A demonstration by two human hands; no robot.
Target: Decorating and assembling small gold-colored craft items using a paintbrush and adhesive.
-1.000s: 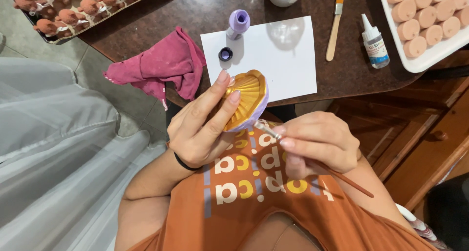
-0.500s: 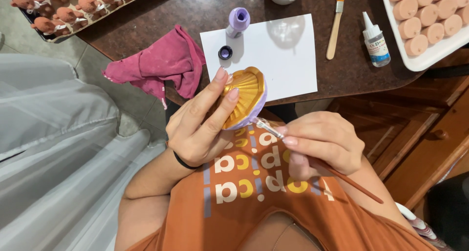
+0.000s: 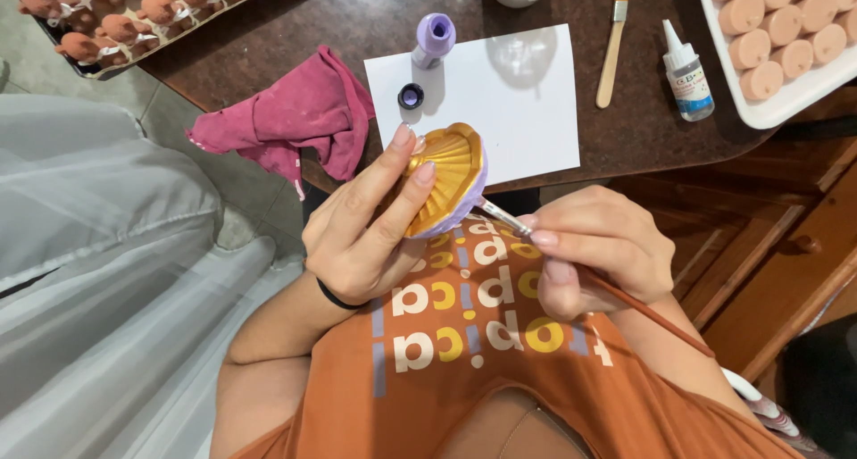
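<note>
Fingers (image 3: pixel 406 169) of the left hand (image 3: pixel 361 231) are clamped around a gold shell-shaped piece (image 3: pixel 446 178) with a lilac rim, held above the lap just off the near edge of the worktop (image 3: pixel 295 30). The right hand (image 3: pixel 598 249) pinches a thin brush (image 3: pixel 571 262) like a pen, its tip touching the lilac edge on the piece's lower right side.

To paint this rim cleanly, I judge it best to keep the right hand steady and turn the piece with the left, so the bristles follow the border without straying onto the gold. Light pressure and short strokes should keep the line even.

On the worktop a white sheet (image 3: pixel 527 111) lies at the near edge, carrying an open lilac paint bottle (image 3: pixel 433 39) and its cap (image 3: pixel 411 95). A crumpled pink cloth (image 3: pixel 295 120) sits just left of the sheet, handy for wiping the bristles. A flat brush (image 3: pixel 613 44) and a small glue bottle (image 3: pixel 686 70) lie to the right.
</note>
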